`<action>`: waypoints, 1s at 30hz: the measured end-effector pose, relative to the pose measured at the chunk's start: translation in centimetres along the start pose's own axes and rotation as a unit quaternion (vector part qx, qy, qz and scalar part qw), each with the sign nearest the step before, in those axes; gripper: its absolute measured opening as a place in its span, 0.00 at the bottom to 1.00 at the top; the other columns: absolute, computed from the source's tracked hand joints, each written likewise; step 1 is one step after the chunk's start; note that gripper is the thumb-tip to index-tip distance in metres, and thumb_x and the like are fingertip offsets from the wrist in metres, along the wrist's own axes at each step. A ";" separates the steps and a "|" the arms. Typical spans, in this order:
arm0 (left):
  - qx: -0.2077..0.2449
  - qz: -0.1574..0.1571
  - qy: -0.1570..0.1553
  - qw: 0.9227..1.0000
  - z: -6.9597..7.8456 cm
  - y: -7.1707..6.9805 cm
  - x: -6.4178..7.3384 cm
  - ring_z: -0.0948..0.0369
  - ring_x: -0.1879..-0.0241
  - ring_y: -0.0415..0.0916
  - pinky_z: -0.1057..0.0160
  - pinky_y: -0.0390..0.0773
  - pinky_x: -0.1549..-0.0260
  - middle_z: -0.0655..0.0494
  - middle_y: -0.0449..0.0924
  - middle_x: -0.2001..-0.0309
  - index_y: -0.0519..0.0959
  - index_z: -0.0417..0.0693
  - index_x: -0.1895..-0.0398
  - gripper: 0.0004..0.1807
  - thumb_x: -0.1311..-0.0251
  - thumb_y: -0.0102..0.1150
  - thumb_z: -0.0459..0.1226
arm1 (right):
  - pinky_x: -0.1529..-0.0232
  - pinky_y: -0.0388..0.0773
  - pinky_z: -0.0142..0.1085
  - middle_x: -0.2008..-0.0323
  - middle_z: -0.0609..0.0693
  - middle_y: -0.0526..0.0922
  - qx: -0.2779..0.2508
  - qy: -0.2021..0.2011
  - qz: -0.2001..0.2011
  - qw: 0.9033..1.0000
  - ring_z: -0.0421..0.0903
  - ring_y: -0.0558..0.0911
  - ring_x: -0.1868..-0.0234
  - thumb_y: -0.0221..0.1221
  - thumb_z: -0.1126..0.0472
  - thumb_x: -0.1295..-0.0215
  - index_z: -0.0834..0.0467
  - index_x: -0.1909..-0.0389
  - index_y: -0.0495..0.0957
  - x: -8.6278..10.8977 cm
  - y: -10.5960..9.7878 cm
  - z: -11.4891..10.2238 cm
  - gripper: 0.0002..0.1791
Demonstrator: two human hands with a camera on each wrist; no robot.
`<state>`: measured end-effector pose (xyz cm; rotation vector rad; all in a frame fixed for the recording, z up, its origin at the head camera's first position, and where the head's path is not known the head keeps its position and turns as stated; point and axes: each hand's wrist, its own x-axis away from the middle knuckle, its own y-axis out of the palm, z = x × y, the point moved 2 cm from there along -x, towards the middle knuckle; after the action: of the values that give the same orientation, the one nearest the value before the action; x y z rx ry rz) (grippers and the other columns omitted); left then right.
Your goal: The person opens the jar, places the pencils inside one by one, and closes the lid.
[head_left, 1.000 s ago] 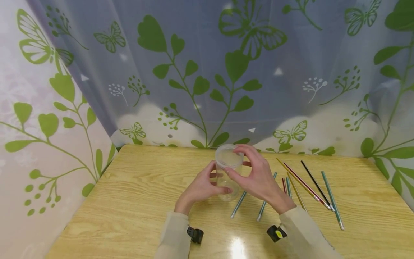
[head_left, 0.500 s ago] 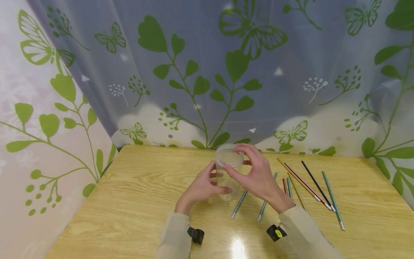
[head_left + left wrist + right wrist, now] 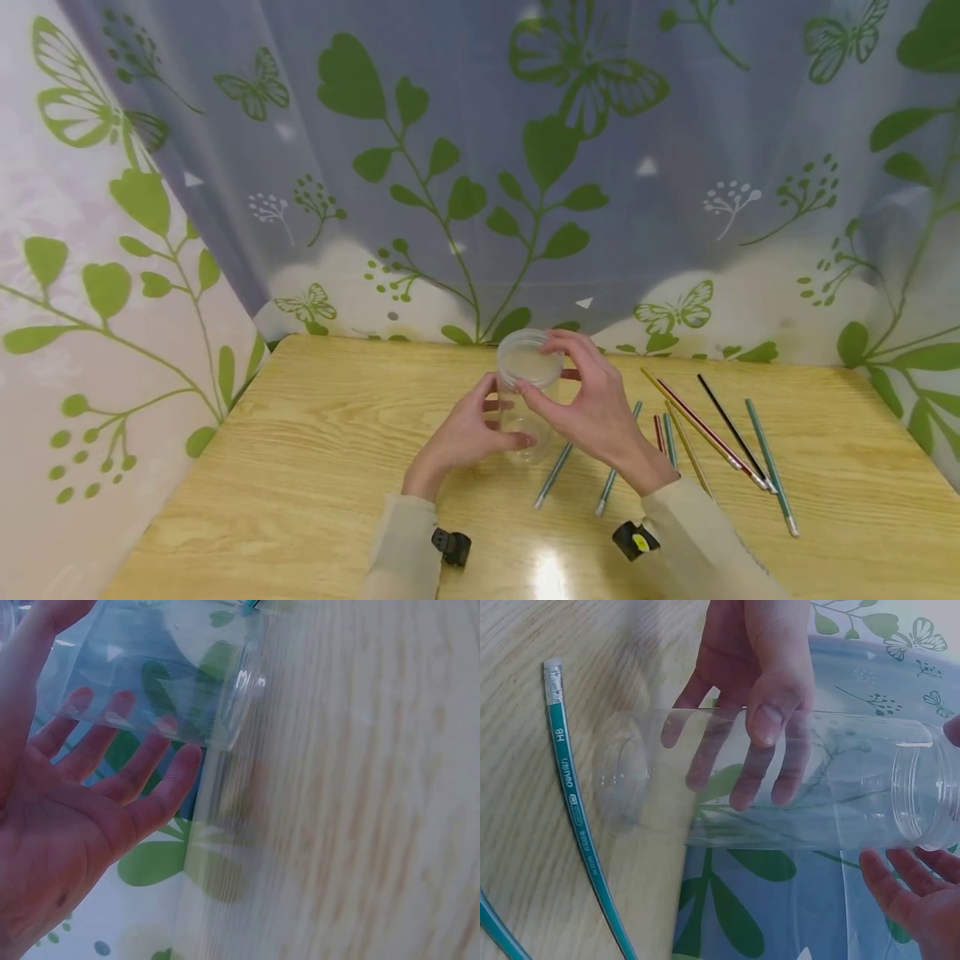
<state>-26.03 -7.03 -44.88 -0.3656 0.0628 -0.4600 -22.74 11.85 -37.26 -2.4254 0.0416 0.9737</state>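
Observation:
A clear plastic jar (image 3: 529, 365) with a round, translucent top stands upright in the head view, near the table's back edge. Around the lower body of the jar curls my left hand (image 3: 468, 429), thumb in front and fingers behind. My right hand (image 3: 592, 408) grips the top rim between thumb and fingers. In the right wrist view the jar (image 3: 840, 787) lies across the picture, see-through, with ridged rings by its top end. Left fingers show through its wall there. The left wrist view has the open-spread fingers of the left hand (image 3: 165, 772) against the jar's side.
Pencils lie on the wooden table (image 3: 322, 450): a teal pencil (image 3: 553, 477) close to the jar, a black pencil (image 3: 731, 423) and several others to the right. A patterned curtain (image 3: 465, 275) hangs right behind the table's back edge.
Both hands keep the same hold on the jar. Its top sits very slightly higher in the head view, and the view itself has shifted a little; the pencils lie as before.

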 end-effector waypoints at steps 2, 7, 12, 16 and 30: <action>0.003 -0.001 0.001 1.000 0.0 0.0 0.1 0.50 0.31 0.71 0.48 0.76 0.35 0.62 0.68 0.33 0.65 0.72 0.29 0.45 0.49 0.80 0.48 | 0.58 0.88 0.47 0.38 0.61 0.78 0.002 -0.005 0.003 1.000 0.57 0.82 0.42 0.74 0.62 0.45 0.61 0.50 0.77 0.0 0.0 0.0 0.24; 0.008 0.002 0.001 1.000 0.1 0.0 0.2 0.51 0.32 0.71 0.48 0.77 0.36 0.63 0.69 0.33 0.66 0.70 0.30 0.44 0.50 0.80 0.48 | 0.58 0.88 0.44 0.37 0.60 0.78 0.007 -0.011 0.010 1.000 0.57 0.82 0.42 0.74 0.62 0.45 0.61 0.50 0.77 -0.2 -0.4 -0.2 0.23; 0.002 0.005 0.003 1.000 0.1 0.0 0.1 0.52 0.32 0.72 0.48 0.77 0.37 0.64 0.70 0.33 0.66 0.71 0.31 0.43 0.50 0.80 0.49 | 0.59 0.88 0.42 0.37 0.60 0.78 0.011 -0.009 0.012 1.000 0.57 0.83 0.42 0.74 0.63 0.45 0.62 0.50 0.77 -0.1 -0.9 -0.1 0.23; 0.005 0.001 0.004 1.000 0.0 0.0 0.1 0.52 0.32 0.72 0.47 0.77 0.36 0.64 0.69 0.33 0.66 0.71 0.31 0.44 0.50 0.80 0.49 | 0.61 0.88 0.40 0.38 0.61 0.79 0.008 -0.010 0.009 1.000 0.57 0.84 0.44 0.74 0.63 0.45 0.61 0.53 0.78 0.0 -1.1 -0.1 0.21; 0.001 0.010 0.003 1.000 -0.1 0.0 -0.2 0.51 0.32 0.71 0.47 0.77 0.36 0.53 0.69 0.32 0.67 0.69 0.34 0.40 0.49 0.79 0.49 | 0.64 0.88 0.37 0.40 0.59 0.80 0.002 -0.013 0.013 1.000 0.56 0.84 0.45 0.76 0.65 0.49 0.60 0.57 0.79 0.7 -1.7 0.1 0.20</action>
<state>-26.18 -6.97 -44.95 -0.3611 0.0709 -0.4408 -21.92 13.44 -36.97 -2.4138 0.0655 1.0154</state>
